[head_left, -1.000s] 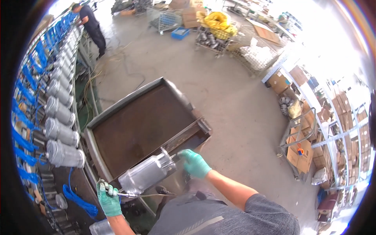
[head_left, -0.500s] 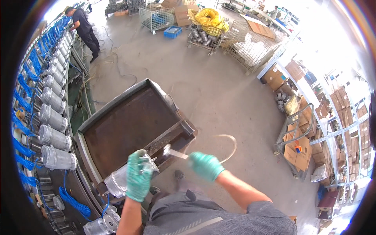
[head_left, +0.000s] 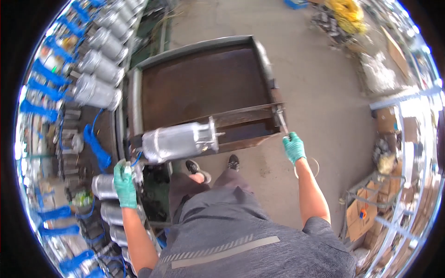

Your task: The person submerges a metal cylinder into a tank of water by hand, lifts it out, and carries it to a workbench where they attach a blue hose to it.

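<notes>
My right hand [head_left: 294,147], in a green glove, is closed round the handle of a small hammer [head_left: 283,121]. The hammer's head overlaps the right corner of the brown metal tray [head_left: 266,62]. On the tray's near ledge lies a silver cylindrical motor [head_left: 176,141], its shaft end facing right, with no hand on it. My left hand [head_left: 124,185], also gloved in green, is at the right end of another silver motor [head_left: 104,186] at lower left. Its fingers are curled and blurred; a small pale thing shows at the fingertips, too unclear to name.
Along the left runs a line of silver motors [head_left: 97,91] with blue cable bundles [head_left: 96,147]. A cart with flattened cardboard [head_left: 361,211] stands at right, beside shelving [head_left: 408,95]. Yellow sacking [head_left: 345,14] lies in a bin at far right. A pale hose loop [head_left: 316,167] lies by my right forearm.
My left hand has left the motor on the tray and moved left to another motor. My right hand has carried the hammer right, to the tray's corner. The view has turned.
</notes>
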`<act>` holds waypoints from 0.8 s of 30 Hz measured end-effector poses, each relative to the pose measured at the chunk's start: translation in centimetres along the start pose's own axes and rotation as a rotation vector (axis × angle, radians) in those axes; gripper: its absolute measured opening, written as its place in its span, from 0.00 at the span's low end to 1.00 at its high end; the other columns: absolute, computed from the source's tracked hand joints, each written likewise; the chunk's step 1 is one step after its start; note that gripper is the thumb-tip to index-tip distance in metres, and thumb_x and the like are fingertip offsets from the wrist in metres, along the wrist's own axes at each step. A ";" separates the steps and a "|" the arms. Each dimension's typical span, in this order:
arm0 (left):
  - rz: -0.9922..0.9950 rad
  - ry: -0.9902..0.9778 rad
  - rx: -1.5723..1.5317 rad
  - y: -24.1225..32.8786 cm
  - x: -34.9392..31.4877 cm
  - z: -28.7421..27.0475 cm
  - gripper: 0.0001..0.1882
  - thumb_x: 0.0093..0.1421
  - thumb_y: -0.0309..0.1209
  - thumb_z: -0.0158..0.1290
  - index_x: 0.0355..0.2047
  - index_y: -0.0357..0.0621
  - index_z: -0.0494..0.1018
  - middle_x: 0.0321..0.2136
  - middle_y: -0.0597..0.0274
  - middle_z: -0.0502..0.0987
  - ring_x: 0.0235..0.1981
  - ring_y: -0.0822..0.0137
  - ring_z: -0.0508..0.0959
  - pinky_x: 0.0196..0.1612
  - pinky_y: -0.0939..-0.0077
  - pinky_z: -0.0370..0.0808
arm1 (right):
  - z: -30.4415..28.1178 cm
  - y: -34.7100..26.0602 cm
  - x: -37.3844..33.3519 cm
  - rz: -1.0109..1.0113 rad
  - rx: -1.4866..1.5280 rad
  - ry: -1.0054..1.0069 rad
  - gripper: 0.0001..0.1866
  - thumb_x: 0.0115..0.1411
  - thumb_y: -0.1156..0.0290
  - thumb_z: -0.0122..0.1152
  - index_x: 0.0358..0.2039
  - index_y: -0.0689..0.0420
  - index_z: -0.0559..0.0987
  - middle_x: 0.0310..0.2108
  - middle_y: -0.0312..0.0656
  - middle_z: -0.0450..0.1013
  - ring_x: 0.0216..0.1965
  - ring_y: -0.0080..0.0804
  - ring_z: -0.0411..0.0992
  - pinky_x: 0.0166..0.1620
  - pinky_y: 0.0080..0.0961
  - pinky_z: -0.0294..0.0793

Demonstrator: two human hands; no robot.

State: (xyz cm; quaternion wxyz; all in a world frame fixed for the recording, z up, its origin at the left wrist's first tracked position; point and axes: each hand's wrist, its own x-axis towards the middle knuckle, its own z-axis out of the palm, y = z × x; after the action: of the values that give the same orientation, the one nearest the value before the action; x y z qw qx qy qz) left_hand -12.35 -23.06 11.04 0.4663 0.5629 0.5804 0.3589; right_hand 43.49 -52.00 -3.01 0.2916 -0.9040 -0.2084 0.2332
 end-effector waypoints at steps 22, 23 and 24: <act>-0.147 -0.569 1.517 -0.5 11.8 -3.3 0.26 0.64 0.50 0.57 0.54 0.46 0.73 0.50 0.47 0.81 0.55 0.45 0.79 0.57 0.47 0.72 | 1.7 -24.9 -10.5 -0.741 -0.091 -0.319 0.25 0.60 0.63 0.71 0.56 0.55 0.75 0.40 0.44 0.76 0.37 0.36 0.77 0.41 0.35 0.78; -0.162 -0.681 1.601 -0.9 12.2 -3.1 0.27 0.65 0.51 0.56 0.56 0.46 0.73 0.49 0.47 0.82 0.54 0.45 0.80 0.56 0.47 0.72 | 2.4 -25.8 -10.7 -0.884 -0.241 -0.294 0.28 0.58 0.62 0.72 0.57 0.55 0.75 0.41 0.48 0.75 0.39 0.41 0.79 0.41 0.37 0.79; -0.162 -0.782 1.647 -2.5 13.0 -3.4 0.28 0.65 0.52 0.54 0.58 0.50 0.71 0.50 0.51 0.82 0.55 0.46 0.80 0.57 0.45 0.70 | 3.3 -26.3 -10.7 -0.927 -0.390 -0.289 0.25 0.59 0.60 0.70 0.54 0.55 0.76 0.40 0.50 0.75 0.39 0.48 0.79 0.38 0.42 0.80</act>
State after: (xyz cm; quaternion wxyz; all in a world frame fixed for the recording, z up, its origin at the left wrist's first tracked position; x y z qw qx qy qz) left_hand -15.49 -10.14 7.98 0.1046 0.7566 0.4913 -0.4186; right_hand 26.76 -36.54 14.23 0.1585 -0.7127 -0.6646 0.1589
